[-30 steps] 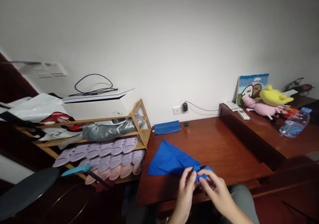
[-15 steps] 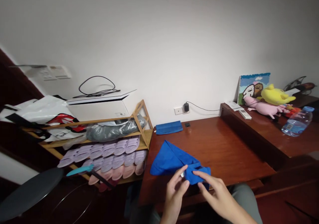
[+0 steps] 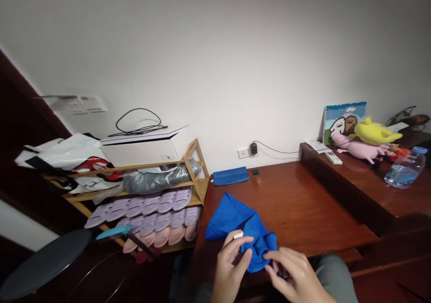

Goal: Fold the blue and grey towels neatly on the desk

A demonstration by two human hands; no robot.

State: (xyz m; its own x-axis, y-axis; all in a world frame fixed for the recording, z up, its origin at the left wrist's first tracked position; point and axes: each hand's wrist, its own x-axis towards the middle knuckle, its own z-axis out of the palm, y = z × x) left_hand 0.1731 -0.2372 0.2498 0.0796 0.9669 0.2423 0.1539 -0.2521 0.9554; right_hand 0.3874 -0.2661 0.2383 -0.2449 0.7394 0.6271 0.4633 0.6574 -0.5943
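A blue cloth [image 3: 229, 217] lies partly flat on the wooden table [image 3: 303, 204], its near end bunched up between my two hands at the front edge. At the cloth's left side, my left hand [image 3: 230, 260] has its thumb and fingers curved round the fabric, with a small white tag [image 3: 238, 235] by the fingertips. My right hand [image 3: 289, 269] pinches the cloth's near right edge between thumb and fingers. Farther back, against the wall, rests a second blue cloth [image 3: 230, 176], folded into a flat rectangle.
Left of the table stands a wooden rack [image 3: 198, 191] with lilac slippers [image 3: 144, 205] and a white box [image 3: 144, 148]. On the raised right-hand surface are a remote [image 3: 333, 158], a pink plush toy [image 3: 360, 149], a yellow plush toy [image 3: 373, 131] and a water bottle [image 3: 406, 168].
The bunched end of the cloth has opened out and been drawn nearer, showing more fabric and the white tag. My left hand has shifted left, away from my right hand.
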